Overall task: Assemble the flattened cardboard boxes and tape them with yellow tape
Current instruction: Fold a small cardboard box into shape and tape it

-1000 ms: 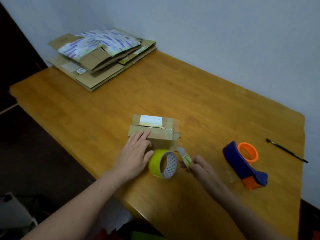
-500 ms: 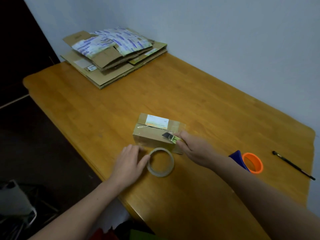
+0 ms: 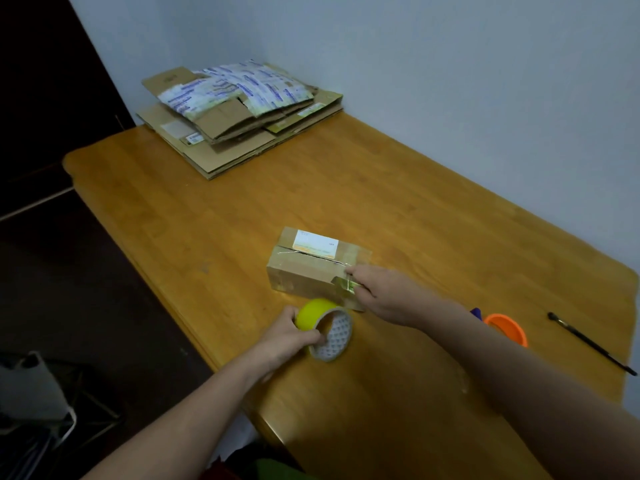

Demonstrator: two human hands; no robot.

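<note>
No legible text. White label [image 3: 315, 244] atop small box [image 3: 304, 275], centre: print too blurred. Blue-printed sheets [image 3: 235, 88] on flattened cardboard stack [image 3: 239, 133], 11 o'clock: characters unreadable; its small stickers likewise.

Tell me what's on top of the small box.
On the box: a white label and the right hand pressing tape. Whatever lies under the hand is hidden.

One assembled cardboard box [image 3: 313, 270] sits on the one wooden table [image 3: 398, 188], with one roll of yellow tape [image 3: 323, 329] and one stack of flattened cardboard boxes [image 3: 239, 116]. There is also one orange-and-blue tape dispenser [image 3: 504, 327], one thin black brush [image 3: 590, 342] and two hands.
</note>
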